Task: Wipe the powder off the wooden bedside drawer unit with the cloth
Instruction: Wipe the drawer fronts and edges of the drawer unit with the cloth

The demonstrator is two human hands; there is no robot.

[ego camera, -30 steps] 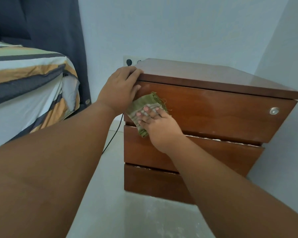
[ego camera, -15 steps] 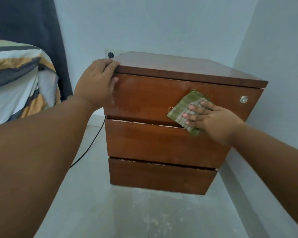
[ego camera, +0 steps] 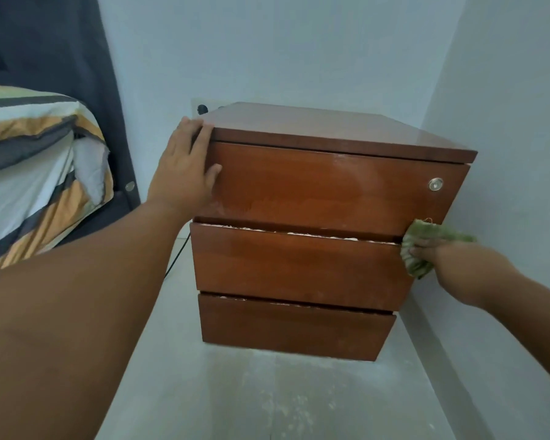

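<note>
In the head view, the left hand (ego camera: 185, 166) lay flat with straight fingers on the upper left corner of the wooden drawer unit (ego camera: 315, 192). The right hand (ego camera: 448, 262) gripped the bunched green cloth (ego camera: 426, 236) against the right edge of the unit, at the gap between the top and middle drawers. White powder (ego camera: 299, 231) lay along the top edge of the middle drawer, and some on the floor (ego camera: 292, 404) in front. A striped bed (ego camera: 29, 154) stood at the left.
</note>
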